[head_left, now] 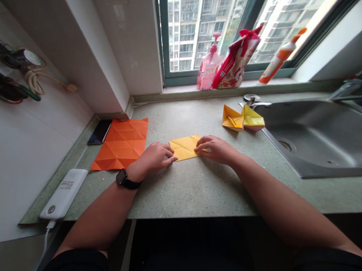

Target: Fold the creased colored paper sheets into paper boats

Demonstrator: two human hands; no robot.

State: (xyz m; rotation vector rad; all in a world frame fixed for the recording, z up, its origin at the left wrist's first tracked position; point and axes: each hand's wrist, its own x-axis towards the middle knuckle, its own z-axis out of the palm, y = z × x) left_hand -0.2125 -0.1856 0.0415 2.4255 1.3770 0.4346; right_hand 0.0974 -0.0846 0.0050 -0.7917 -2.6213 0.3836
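Observation:
A folded yellow sheet of origami paper (185,147) lies on the counter between my hands, creased across its face. My left hand (156,157) grips its left edge, fingers curled and thumb at the lower corner. At the opposite edge, my right hand (216,149) pinches the paper with bent fingers; the thumb is partly hidden. Left of my left hand an unfolded orange sheet (123,142) rests with many crease lines. Two folded paper shapes, one orange-yellow (232,120) and one bright yellow (253,117), stand touching beyond my right hand.
A steel sink (321,140) takes up the right side. A dark phone (99,131) and a white power bank (64,193) with a cable sit at left. On the windowsill are a pink pump bottle (208,67), a red bag (236,62) and an orange-white bottle (278,59).

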